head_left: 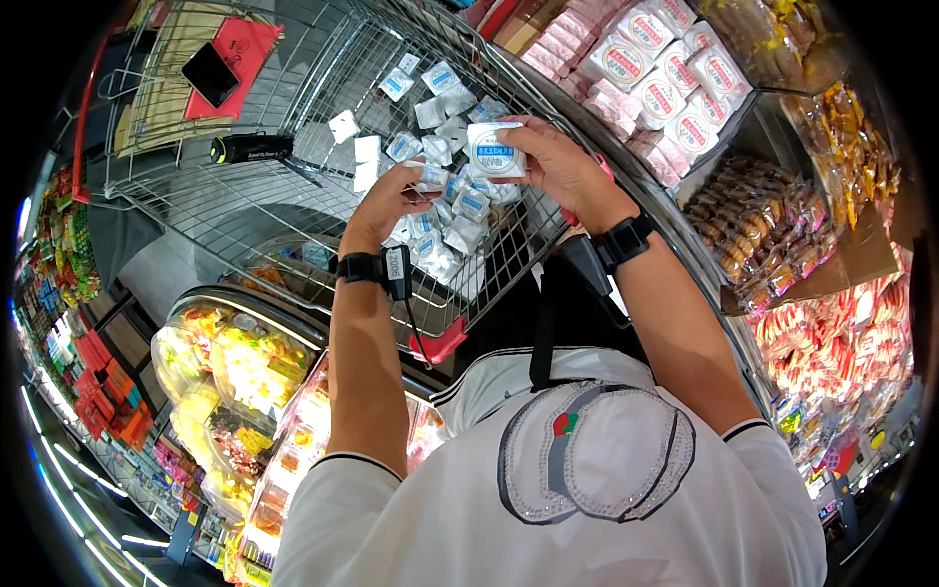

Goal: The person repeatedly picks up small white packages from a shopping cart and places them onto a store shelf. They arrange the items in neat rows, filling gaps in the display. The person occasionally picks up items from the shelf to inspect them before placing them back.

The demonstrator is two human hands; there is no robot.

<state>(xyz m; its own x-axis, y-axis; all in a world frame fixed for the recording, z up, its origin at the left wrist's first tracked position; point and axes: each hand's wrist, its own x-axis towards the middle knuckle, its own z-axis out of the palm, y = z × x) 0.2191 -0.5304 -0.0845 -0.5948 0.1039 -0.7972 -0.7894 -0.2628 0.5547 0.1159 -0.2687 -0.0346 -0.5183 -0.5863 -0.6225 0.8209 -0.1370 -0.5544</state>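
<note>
A metal shopping cart (225, 245) holds several small white square packets (440, 264) with blue labels, heaped and scattered on its wire floor. My right hand (572, 176) is closed on a white square packet (497, 150) with a round blue label, held raised and face up over the pile. My left hand (389, 203) is over the left part of the pile, fingers curled onto another white packet (431, 178) at its fingertips, just left of the one in my right hand.
A black phone (210, 76), red folder (256, 61) and black cylinder (250, 148) sit in the cart's upper left. A bin of white and pink packages (657, 96) borders it at the upper right, bagged snacks (743, 225) below. A display of yellow packaged goods (225, 382) stands at the lower left.
</note>
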